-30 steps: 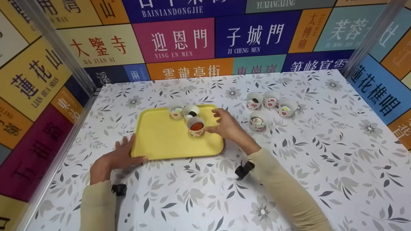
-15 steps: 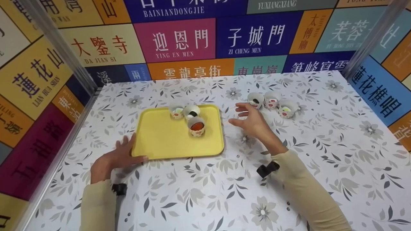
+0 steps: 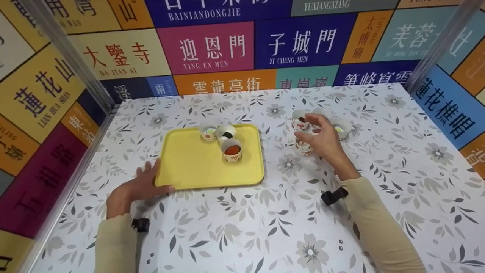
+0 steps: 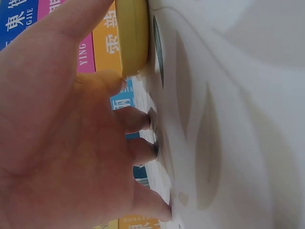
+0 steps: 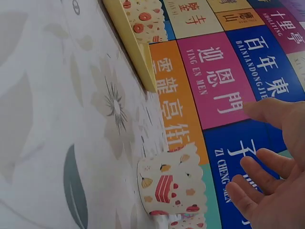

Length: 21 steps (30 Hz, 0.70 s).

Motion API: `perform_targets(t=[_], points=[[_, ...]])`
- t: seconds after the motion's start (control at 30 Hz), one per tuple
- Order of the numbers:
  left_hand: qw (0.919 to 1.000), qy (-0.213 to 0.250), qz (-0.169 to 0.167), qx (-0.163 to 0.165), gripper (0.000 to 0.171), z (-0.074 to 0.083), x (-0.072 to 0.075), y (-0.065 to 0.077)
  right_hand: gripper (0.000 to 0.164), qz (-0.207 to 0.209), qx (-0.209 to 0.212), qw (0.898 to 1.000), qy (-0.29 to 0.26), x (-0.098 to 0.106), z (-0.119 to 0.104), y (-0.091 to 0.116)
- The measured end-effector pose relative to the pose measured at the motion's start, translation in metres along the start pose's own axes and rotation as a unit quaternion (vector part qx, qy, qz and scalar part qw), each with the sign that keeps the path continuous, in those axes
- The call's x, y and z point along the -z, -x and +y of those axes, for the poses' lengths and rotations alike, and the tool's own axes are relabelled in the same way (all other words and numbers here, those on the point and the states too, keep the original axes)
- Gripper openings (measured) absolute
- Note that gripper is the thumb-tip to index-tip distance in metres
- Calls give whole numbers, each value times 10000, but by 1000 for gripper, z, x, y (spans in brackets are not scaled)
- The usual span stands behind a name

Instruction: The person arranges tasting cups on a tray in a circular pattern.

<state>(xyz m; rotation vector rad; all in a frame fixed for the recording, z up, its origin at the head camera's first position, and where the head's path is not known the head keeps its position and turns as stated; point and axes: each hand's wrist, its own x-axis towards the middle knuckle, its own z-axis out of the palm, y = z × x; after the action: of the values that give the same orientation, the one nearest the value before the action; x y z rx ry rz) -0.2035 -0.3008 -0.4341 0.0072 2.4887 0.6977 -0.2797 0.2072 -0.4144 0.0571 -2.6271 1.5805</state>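
My left hand (image 3: 140, 185) rests at the near left corner of a yellow tray (image 3: 197, 170), thumb along its front edge. In the left wrist view, one fingertip meets the tray's side (image 4: 133, 43) and other fingertips touch the tablecloth. Three printed paper cups stand on the tray: one with an orange-red filling (image 3: 232, 155), one with a black strip on white (image 3: 226, 132), one with pale contents (image 3: 208, 132). My right hand (image 3: 326, 138), thumb and fingers spread, hovers over another paper cup (image 5: 164, 186), partly hiding it in the head view.
Behind the right hand stand more paper cups, including one with a dark piece (image 3: 300, 120) and one with a yellow-and-white filling (image 3: 341, 131); a third is mostly hidden. A floral cloth (image 3: 242, 227) covers the table. Colourful lettered panels (image 3: 212, 49) rise behind it.
My right hand has moved right, from beside the orange-red-filled cup on the tray to over the front cup of the right group. The left hand and tray have stayed put.
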Motion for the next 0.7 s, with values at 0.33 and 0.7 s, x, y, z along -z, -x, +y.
perform_targets(t=[0.33,0.7], points=[[9999,2,-27,-125,121,0,1,1,87,-910,-76,9953,316,11,28,-10],[9998,-21,-13,-187,121,0,1,1,95,-1491,-218,9868,601,16,39,-11]])
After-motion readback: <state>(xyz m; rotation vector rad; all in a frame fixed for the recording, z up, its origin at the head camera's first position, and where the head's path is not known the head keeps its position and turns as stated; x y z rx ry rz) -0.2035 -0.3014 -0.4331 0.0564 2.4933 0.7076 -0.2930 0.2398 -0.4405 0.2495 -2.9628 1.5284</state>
